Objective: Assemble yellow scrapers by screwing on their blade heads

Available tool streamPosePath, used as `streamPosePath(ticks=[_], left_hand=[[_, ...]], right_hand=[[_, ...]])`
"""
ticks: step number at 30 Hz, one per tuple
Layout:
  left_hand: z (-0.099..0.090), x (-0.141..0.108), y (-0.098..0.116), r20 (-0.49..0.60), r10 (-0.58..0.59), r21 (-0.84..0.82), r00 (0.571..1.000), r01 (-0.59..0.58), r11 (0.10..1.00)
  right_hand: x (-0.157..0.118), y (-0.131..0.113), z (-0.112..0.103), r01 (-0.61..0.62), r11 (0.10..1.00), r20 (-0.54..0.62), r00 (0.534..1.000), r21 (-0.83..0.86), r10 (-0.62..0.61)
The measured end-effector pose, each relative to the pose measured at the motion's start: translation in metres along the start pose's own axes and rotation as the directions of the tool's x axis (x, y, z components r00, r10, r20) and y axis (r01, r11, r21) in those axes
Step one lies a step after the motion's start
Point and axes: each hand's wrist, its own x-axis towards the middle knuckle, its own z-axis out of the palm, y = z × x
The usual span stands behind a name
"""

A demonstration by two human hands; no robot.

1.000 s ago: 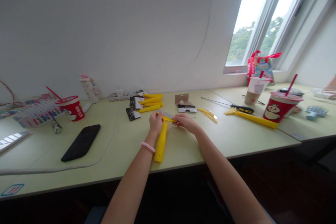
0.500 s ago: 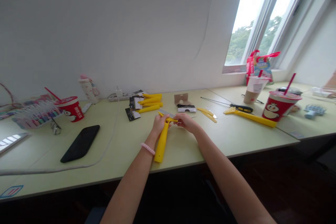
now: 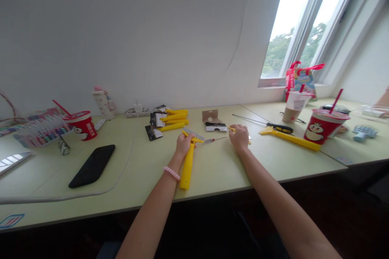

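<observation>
Near the table's front edge my left hand [image 3: 183, 145] is closed round the head of a yellow scraper [image 3: 188, 166], whose handle points toward me. A grey blade [image 3: 195, 133] lies across the scraper's head. Just right of it a small screwdriver [image 3: 210, 141] rests on the table. My right hand [image 3: 239, 135] is over the yellow strips [image 3: 249, 142], fingers bent around a yellow piece at its left side; the palm hides most of them. Behind the hands stands an opened cardboard box [image 3: 215, 126].
Packaged yellow scrapers [image 3: 174, 121] lie at the back. To the right are a long screwdriver [image 3: 279, 127], another yellow scraper [image 3: 293, 138] and red cup [image 3: 322, 127]. On the left are a black phone-like slab [image 3: 92, 166], another red cup [image 3: 81, 126] and marker rack [image 3: 45, 131].
My right hand has moved right, from the scraper's head to the yellow strips. The small screwdriver now shows beside the scraper. My left hand has stayed on the scraper.
</observation>
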Motion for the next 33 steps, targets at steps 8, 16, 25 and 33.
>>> streamPosePath(ticks=[8,16,25,33], left_hand=[[0.001,-0.004,0.004,0.021,-0.016,0.053,1.000,0.015,0.999],[0.003,-0.006,0.005,0.047,-0.017,0.080,0.999,0.014,0.997],[0.003,-0.007,0.005,0.080,-0.037,0.087,0.996,0.030,0.996],[0.003,-0.006,0.003,0.079,-0.038,0.077,0.996,0.032,0.996]], right_hand=[[0.015,0.051,-0.012,0.051,0.950,0.286,0.957,-0.309,0.042],[0.019,0.049,-0.007,-0.039,0.957,0.220,0.970,-0.289,0.106],[0.022,0.053,-0.006,-0.120,0.925,0.202,0.958,-0.360,0.203],[0.023,0.053,-0.004,-0.222,0.897,0.142,0.945,-0.382,0.295]])
